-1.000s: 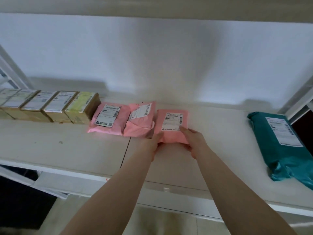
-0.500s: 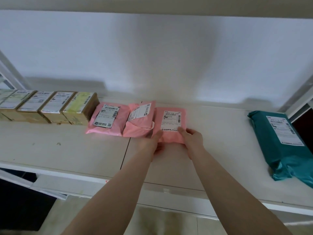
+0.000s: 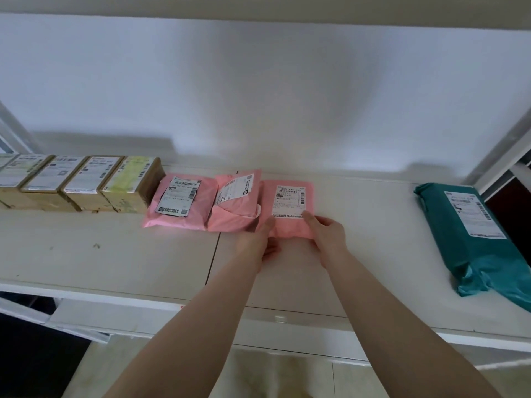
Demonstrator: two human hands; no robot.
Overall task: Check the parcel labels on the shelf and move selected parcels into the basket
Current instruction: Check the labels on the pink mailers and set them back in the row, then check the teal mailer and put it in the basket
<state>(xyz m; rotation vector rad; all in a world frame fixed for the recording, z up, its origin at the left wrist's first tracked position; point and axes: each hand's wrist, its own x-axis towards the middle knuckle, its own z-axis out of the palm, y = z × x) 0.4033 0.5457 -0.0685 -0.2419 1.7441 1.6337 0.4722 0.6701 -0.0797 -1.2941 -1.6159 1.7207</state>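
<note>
A flat pink parcel (image 3: 287, 193) with a white label lies on the white shelf (image 3: 86, 254), third in a row of pink bags. Both my hands hold its near edge. My left hand (image 3: 258, 242) pinches the near left corner, thumb on top and fingers tucked beneath. My right hand (image 3: 327, 234) grips the near right corner, thumb lying just below the label. Two more pink parcels, a flat one (image 3: 181, 202) and a bulkier folded one (image 3: 235, 202), lie to its left, touching each other. No basket is in view.
A row of several brown cardboard boxes (image 3: 86, 182) with white labels stands at the far left against the back wall. A long teal parcel (image 3: 474, 234) lies at the right end. Shelf uprights rise at both sides, and tiled floor shows below the front edge.
The pink parcel has slid away from me toward the back wall and closer to the bulky pink bag. Both hands stayed on its near edge.
</note>
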